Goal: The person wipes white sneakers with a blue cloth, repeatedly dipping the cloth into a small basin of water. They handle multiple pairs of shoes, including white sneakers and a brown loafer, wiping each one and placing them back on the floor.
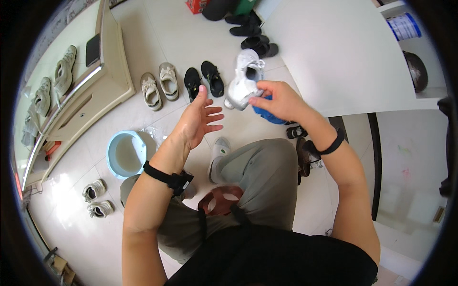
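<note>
My right hand (277, 100) pinches the edge of a white shoe (247, 77), at its end nearer me, between thumb and fingers. Whether more than one white shoe is there I cannot tell. A blue object (270, 114) shows partly beneath that hand. Held up with its fingers spread, my left hand (202, 119) holds nothing; it is just in front of a pair of black shoes (213, 78). Left of those stands a pair of beige sneakers (169, 81). A light blue plastic basin (111, 153) with cloudy water sits on the floor left of my left forearm.
A cabinet (114, 68) on the left bears more sneakers (65, 71) and a dark flat object (93, 50). Small sneakers (94, 190) stand on the tiles at lower left. Dark shoes (247, 30) line the white panel (332, 53) on the right. A red plastic stool (220, 200) is beneath me.
</note>
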Available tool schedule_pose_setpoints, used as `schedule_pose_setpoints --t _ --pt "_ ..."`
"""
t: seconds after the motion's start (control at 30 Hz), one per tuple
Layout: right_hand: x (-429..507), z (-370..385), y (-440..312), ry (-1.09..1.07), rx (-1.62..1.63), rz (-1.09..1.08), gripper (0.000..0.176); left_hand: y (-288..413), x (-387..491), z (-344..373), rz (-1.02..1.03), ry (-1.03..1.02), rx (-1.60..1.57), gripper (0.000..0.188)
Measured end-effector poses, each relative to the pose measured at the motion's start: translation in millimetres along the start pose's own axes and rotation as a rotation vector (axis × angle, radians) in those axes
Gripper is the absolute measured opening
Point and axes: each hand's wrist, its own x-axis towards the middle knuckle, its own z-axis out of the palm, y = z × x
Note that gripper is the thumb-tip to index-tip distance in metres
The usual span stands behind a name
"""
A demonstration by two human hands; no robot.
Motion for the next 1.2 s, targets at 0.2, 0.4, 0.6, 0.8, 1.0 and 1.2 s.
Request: schedule_pose_setpoints --t 0.2,0.4,0.6,0.8,1.0,1.2 --pt "-74 21 -91 0.030 -0.090 -0.260 0.039 12 -43 35 0.174 -0.393 -0.400 0.072" --pt "-81 8 -96 0.164 0.421 -0.040 0.035 33 -74 24 0.403 -0.235 -0.179 0.093" --pt "-43 -24 -87 0.379 1.351 -0.226 0.034 22 -67 29 0.479 -0.045 0.256 0.131" --pt "9 66 -83 0.589 -0.234 -0.616 0.055 10 -52 30 0.420 -0.069 0.330 0.127" --pt "46 44 -46 0.731 -0.220 -0.641 0.047 9 -53 29 0.408 0.072 0.430 0.127" --pt "31 45 -62 0.832 -0.183 -0.716 0.028 24 -57 29 0.387 0.010 0.340 0.125"
